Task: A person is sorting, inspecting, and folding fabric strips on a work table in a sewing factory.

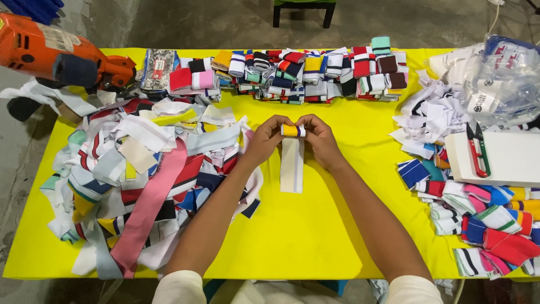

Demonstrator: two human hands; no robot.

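rolling a strip [292,163] mid-table [315,236], heaps [135,169] flanking both hands [264,141].

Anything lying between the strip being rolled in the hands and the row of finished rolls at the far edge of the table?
Nothing visible. The left hand and right hand hold the strip; only bare yellow table lies between it and the rolled strips.

To my left: orange power tool [50,53]
To my right: red-handled snips [478,149] on white board [506,160]
Far right: clear plastic bag [506,79]
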